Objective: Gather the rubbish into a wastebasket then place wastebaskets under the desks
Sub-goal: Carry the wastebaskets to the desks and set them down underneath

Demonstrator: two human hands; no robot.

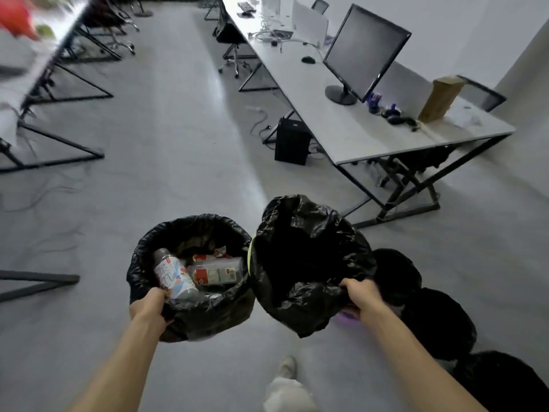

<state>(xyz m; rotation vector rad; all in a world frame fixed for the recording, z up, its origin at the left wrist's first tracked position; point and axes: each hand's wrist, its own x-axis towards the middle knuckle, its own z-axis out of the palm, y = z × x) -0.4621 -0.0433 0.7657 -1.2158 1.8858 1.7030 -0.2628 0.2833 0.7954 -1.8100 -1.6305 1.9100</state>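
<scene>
My left hand [150, 306] grips the near rim of a wastebasket [139, 263] lined with a black bag. Inside lie a clear plastic bottle [172, 276] and crushed red-and-white packaging [217, 272]. My right hand [361, 294] grips the near rim of a second black-lined wastebasket [309, 263], tilted with its dark inside toward me; I cannot tell what it holds. Both baskets hang above the grey floor, side by side and touching. A long white desk [356, 135] stands ahead on the right.
On the desk stand a monitor [367, 52], a brown box [441, 98] and small clutter. A black computer tower [292, 141] sits under it among cables. More black bags [436, 322] lie at the right. Another desk row [53, 69] runs along the left. Office chairs stand further back.
</scene>
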